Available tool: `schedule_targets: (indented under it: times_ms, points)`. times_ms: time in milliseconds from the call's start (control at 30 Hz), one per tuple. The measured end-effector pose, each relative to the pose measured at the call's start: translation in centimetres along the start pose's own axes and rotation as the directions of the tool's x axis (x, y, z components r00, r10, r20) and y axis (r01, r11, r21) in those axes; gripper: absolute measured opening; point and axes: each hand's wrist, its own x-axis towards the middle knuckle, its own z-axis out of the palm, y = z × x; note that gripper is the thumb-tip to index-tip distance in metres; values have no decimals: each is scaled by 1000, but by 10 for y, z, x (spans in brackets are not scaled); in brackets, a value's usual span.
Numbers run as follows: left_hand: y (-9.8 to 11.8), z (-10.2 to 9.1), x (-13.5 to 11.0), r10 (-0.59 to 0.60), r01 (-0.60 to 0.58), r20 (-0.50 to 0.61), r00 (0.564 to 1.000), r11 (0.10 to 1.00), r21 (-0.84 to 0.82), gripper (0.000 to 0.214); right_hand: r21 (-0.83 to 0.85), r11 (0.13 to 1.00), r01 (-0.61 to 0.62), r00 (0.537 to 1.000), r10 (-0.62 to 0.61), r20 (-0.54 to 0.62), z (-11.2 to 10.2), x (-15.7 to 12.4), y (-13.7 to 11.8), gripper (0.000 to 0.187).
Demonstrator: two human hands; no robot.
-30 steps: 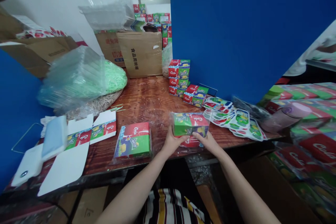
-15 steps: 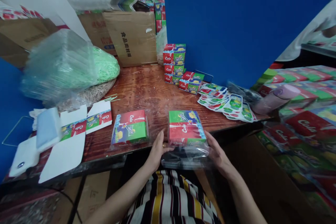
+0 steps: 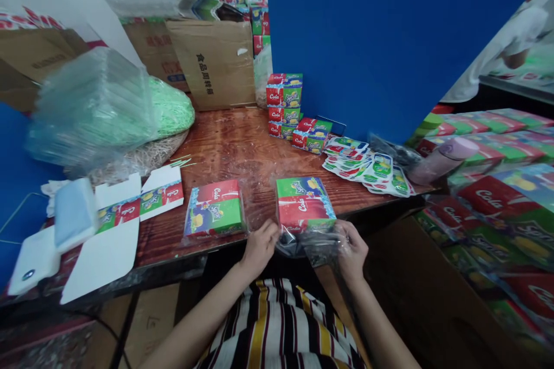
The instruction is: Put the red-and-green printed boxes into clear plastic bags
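Observation:
A red and green Cola/Sprite box (image 3: pixel 304 203) lies on the wooden table (image 3: pixel 234 150) near its front edge, inside a clear plastic bag (image 3: pixel 309 242) whose open end hangs over the edge. My left hand (image 3: pixel 259 245) pinches the bag's left side. My right hand (image 3: pixel 352 248) grips the bag's right side, fingers closed on the film. A second bagged box (image 3: pixel 214 210) lies just left of them.
Flat unfolded cartons (image 3: pixel 130 207) and a pale blue block (image 3: pixel 73 213) lie at the left. A wrapped stack of clear trays (image 3: pixel 90 109) sits over green shreds (image 3: pixel 171 106). Stacked boxes (image 3: pixel 283 105), printed flat cards (image 3: pixel 367 164), cardboard cartons (image 3: pixel 216 63) and a blue partition (image 3: pixel 381 34) stand behind.
The box went from held upright above the table to lying flat in its bag. My hands slid down to the bag's open end and closed on the film.

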Motion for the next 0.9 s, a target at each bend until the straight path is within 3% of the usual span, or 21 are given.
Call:
schedule_targets:
  times_ms: [100,233,333,433,500,533,600,633,667,733,800,900]
  points:
    - [-1,3,-1,132,-125,-53,990,986,113,30,-30,999,17,999,-19,-41,2,-5,-5,12]
    - [7,15,-2,167,-106,-184,969,948,301,28,-2,1000,0,996,0,-89,4,-17,-11,14]
    - [12,24,-1,72,-44,-132,989,977,207,26,94,986,-136,978,149,-146,2,-25,-10,16]
    - [15,23,-3,-171,167,-25,985,981,-102,28,252,921,-297,920,347,-183,-4,-33,-5,21]
    - [17,15,-6,-377,402,143,915,821,-406,33,428,817,-387,852,494,-172,-9,-40,-2,25]
    - [19,9,-8,-443,517,274,854,658,-547,39,506,755,-416,817,555,-156,-12,-44,0,27]
    - [23,-3,-11,-436,683,549,713,254,-685,59,581,657,-481,767,636,-84,-13,-54,0,29]
    - [26,-9,-12,-383,729,652,654,90,-678,68,571,627,-531,756,655,-17,-12,-59,-1,30]
    - [28,-13,-13,-328,763,722,609,-9,-647,73,538,608,-584,748,661,66,-9,-63,-3,30]
    - [31,-18,-15,-299,798,767,567,-32,-602,68,447,597,-666,733,634,246,0,-70,-8,28]
    - [32,-18,-18,-343,789,732,589,51,-612,52,384,616,-688,725,570,386,12,-74,-14,27]
    - [30,-15,-22,-364,754,679,637,116,-646,44,382,620,-685,721,506,472,29,-75,-21,25]
